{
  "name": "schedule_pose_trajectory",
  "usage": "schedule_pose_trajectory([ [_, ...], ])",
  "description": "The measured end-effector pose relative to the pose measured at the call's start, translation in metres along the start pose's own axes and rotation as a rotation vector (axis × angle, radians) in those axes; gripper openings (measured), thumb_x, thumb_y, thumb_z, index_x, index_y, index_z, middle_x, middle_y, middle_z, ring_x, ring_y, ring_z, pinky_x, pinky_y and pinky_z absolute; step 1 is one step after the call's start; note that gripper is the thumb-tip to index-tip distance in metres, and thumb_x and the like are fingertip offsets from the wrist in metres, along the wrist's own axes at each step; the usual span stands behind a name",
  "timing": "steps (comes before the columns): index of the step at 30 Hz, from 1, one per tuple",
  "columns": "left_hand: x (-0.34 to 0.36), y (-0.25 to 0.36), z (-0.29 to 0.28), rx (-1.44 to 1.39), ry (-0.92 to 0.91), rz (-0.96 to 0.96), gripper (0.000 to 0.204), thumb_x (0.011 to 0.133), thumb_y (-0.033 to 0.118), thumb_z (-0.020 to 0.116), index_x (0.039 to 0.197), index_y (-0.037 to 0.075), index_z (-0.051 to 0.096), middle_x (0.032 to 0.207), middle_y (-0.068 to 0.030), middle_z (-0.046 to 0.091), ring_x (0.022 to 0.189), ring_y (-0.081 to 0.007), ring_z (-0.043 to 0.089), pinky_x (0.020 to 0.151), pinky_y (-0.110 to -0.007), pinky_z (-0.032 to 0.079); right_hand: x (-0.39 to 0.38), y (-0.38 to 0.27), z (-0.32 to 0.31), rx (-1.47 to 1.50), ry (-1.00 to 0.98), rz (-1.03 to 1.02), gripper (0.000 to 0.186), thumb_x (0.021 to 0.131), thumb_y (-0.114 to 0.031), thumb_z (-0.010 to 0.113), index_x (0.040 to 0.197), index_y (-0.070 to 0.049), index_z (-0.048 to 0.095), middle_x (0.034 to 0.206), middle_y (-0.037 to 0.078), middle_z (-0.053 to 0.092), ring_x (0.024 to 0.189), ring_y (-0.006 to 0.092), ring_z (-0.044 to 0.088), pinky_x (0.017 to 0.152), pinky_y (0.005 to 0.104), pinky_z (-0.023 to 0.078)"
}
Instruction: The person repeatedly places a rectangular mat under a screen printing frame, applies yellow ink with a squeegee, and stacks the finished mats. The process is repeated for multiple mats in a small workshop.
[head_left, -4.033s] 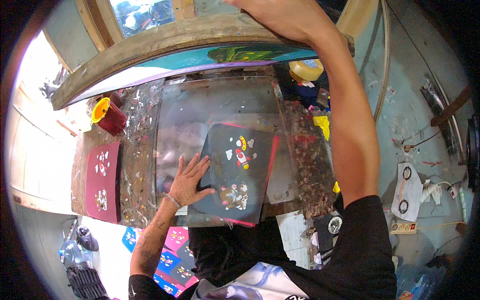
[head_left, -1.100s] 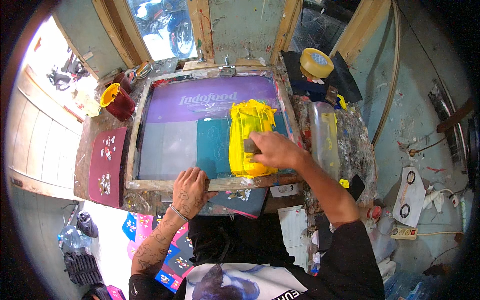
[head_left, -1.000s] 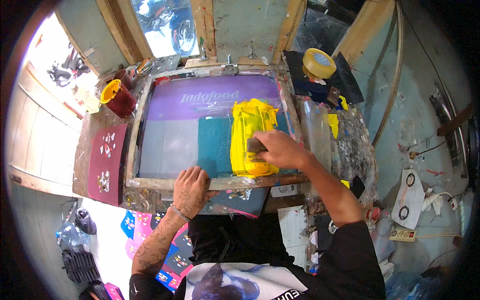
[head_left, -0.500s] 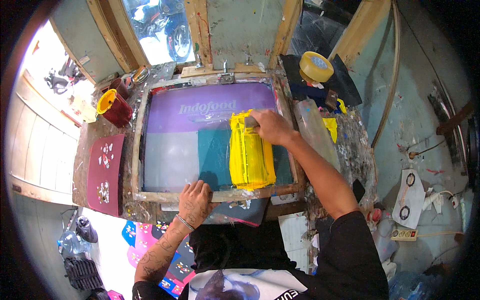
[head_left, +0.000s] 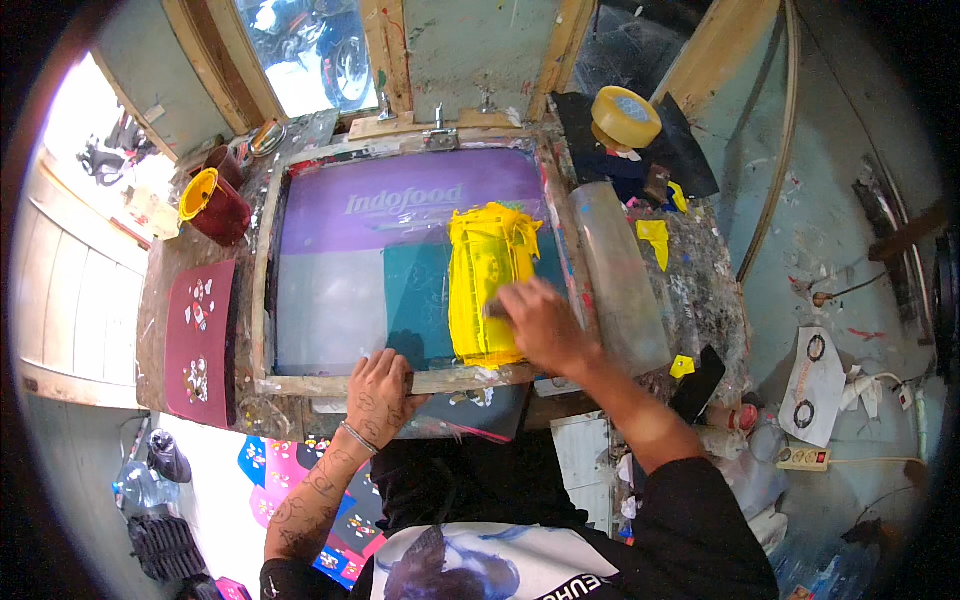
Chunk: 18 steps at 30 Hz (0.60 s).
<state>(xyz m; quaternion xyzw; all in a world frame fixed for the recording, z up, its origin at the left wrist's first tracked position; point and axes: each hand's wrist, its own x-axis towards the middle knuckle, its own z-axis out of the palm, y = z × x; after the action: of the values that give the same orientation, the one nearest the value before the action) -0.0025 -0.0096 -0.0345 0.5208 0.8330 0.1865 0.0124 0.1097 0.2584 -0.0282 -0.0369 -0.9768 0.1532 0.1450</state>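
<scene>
A wooden-framed printing screen (head_left: 318, 385) lies on the worktable, its mesh purple, grey and teal. Thick yellow ink (head_left: 480, 255) covers an upright strip on the right part of the mesh, with a ragged ridge at its far end. My right hand (head_left: 545, 325) is closed round a small squeegee (head_left: 494, 308), slightly blurred, over the lower right of that strip. My left hand (head_left: 378, 392) grips the screen's front wooden edge, fingers curled over the top. Under the front edge, a dark sheet (head_left: 480, 415) sticks out.
A red pot with a yellow rim (head_left: 215, 212) stands at the left, above a maroon printed sheet (head_left: 200, 345). At the back right sits a roll of tape (head_left: 626, 118). A hinge clamp (head_left: 440, 140) holds the screen's far edge. A translucent sheet (head_left: 620, 290) lies right of it.
My right hand has drawn the squeegee from the far end of the yellow strip toward me, spreading the ink. My left hand stays on the frame. The view has shifted slightly.
</scene>
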Motion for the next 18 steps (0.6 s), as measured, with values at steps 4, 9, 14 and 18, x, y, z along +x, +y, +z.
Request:
schedule_pose_trajectory([
  [4, -0.001, -0.006, 0.003, 0.001, 0.008, 0.016, 0.046, 0.063, 0.032, 0.089, 0.088, 0.008, 0.058, 0.087, -0.0079, 0.056, 0.087, -0.0299, 0.058, 0.079, -0.041, 0.046, -0.036, -0.032, -0.011, -0.021, -0.023, -0.046, 0.018, 0.084, -0.007, 0.065, 0.1, 0.0, 0.059, 0.097, 0.019, 0.064, 0.097, 0.0375, 0.061, 0.085, 0.0492, 0.048],
  [9, 0.016, -0.005, -0.041, -0.061, -0.051, -0.023, 0.048, 0.062, 0.036, 0.091, 0.088, 0.007, 0.062, 0.087, -0.0076, 0.061, 0.091, -0.0298, 0.062, 0.081, -0.042, 0.049, -0.037, -0.046, -0.034, -0.114, 0.203, -0.155, 0.042, 0.085, -0.039, 0.071, 0.098, 0.0, 0.061, 0.088, 0.019, 0.059, 0.09, 0.0357, 0.061, 0.081, 0.0516, 0.046],
  [14, 0.074, 0.018, -0.173, -0.008, 0.363, 0.052, 0.05, 0.062, 0.038, 0.091, 0.095, 0.008, 0.07, 0.092, -0.0098, 0.068, 0.092, -0.0312, 0.066, 0.077, -0.045, 0.052, 0.05, -0.047, -0.132, -0.225, 0.362, -0.112, 0.058, 0.086, -0.061, 0.068, 0.079, -0.006, 0.055, 0.073, 0.014, 0.057, 0.072, 0.0333, 0.061, 0.067, 0.0472, 0.047],
  [18, 0.062, 0.019, -0.114, -0.123, 0.315, 0.159, 0.05, 0.076, 0.038, 0.084, 0.111, 0.006, 0.07, 0.117, -0.012, 0.066, 0.109, -0.0306, 0.062, 0.092, -0.048, 0.048, 0.13, -0.054, -0.228, -0.249, 0.389, 0.042, 0.066, 0.091, -0.062, 0.062, 0.073, 0.002, 0.061, 0.067, 0.026, 0.058, 0.072, 0.0452, 0.062, 0.069, 0.0502, 0.049],
])
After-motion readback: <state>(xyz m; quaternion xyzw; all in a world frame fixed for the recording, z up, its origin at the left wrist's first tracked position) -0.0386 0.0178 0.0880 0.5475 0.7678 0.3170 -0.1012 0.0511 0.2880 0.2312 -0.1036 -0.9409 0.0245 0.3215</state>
